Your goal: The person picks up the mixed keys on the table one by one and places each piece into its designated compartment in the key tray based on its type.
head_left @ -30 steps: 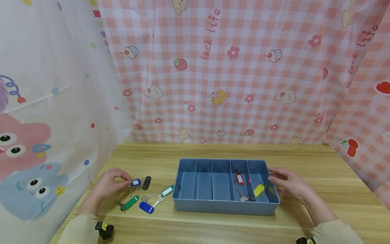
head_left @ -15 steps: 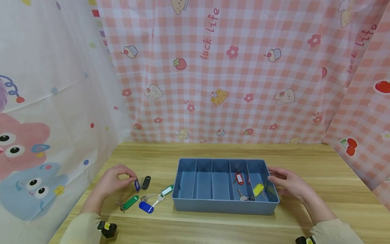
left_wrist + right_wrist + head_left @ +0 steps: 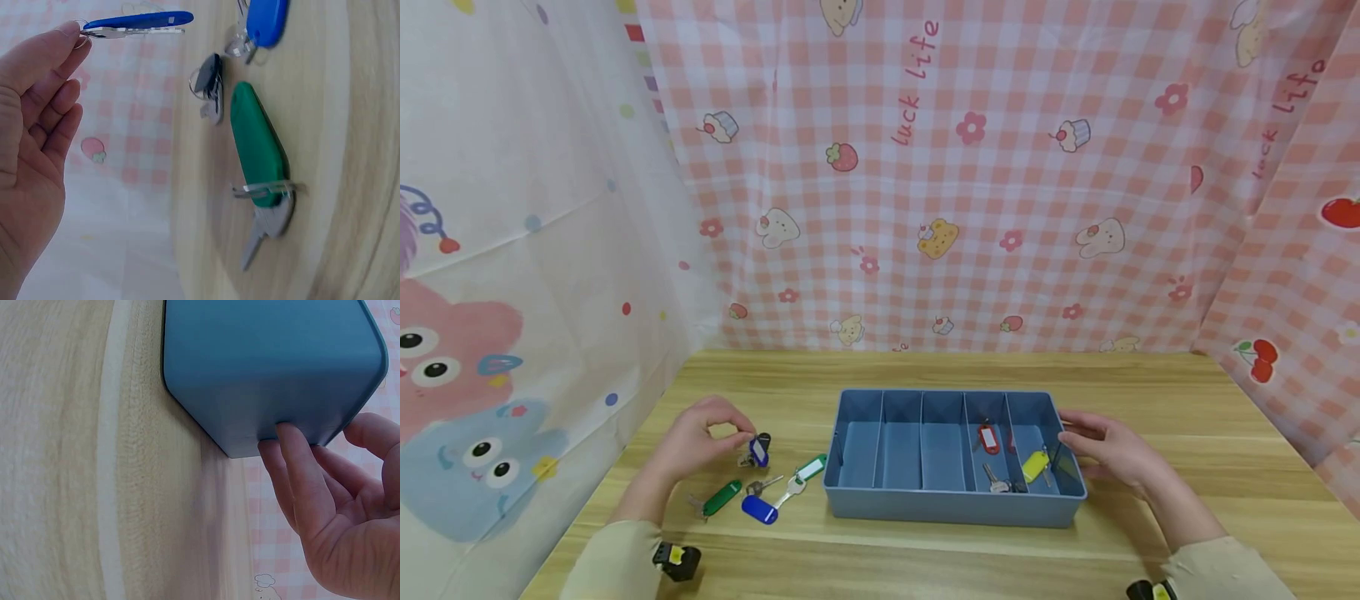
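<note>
My left hand point(image 3: 703, 437) pinches, between thumb and fingertip, the ring of a key with a blue tag point(image 3: 140, 20). Tag and key stick out from the fingertips, above the table. In the head view this blue tag overlaps a black-tagged key point(image 3: 209, 75) on the table behind it. My right hand point(image 3: 1108, 450) is at the right end of a blue-grey divided box point(image 3: 955, 508). Its fingertips point(image 3: 289, 434) touch the outer end wall, with the thumb at the rim. A red-tagged key point(image 3: 988, 439) and a yellow-tagged key point(image 3: 1036, 467) lie in the box's right-hand compartments.
Left of the box, a green-tagged key point(image 3: 722, 497), another blue-tagged key point(image 3: 760, 509) and a key with a green-edged white label point(image 3: 811, 470) lie on the wooden table point(image 3: 880, 567). A checked cloth point(image 3: 970, 183) hangs behind the table.
My left hand has moved right and slightly away from me, carrying the blue-tagged key from beside the black-tagged one to over it. My right hand has stayed at the box.
</note>
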Demonstrator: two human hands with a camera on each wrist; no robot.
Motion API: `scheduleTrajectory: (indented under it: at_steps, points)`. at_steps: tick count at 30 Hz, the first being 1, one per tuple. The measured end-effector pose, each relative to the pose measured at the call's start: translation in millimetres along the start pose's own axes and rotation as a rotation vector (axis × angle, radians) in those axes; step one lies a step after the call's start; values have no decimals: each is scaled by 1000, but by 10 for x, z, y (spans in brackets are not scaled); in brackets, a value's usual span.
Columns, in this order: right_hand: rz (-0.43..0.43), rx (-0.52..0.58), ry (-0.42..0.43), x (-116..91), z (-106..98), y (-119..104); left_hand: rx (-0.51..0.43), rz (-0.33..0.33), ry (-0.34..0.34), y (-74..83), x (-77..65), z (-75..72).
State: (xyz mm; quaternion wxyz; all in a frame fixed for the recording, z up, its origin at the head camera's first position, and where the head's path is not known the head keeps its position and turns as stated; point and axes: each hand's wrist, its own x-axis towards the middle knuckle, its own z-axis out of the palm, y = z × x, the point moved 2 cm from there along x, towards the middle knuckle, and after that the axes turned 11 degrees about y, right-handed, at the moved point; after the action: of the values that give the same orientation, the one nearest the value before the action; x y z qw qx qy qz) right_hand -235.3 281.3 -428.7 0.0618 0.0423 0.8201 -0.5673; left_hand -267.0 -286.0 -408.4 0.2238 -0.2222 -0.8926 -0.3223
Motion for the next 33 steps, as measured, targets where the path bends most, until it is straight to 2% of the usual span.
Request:
scheduleTrajectory:
  at_steps: [6,16,25,33]
  points:
    - [-6,7,-5,-3,-5,-5,-6,106,17,90,63,23]
    - [-18,10,-4,10,-10,3,-47,201,3,255,165,73]
    - [-18,4,-7,6,-6,11,-73,342,-10,407,247,107]
    - [-25,8,-11,6,-9,8,-123,428,6,535,319,113]
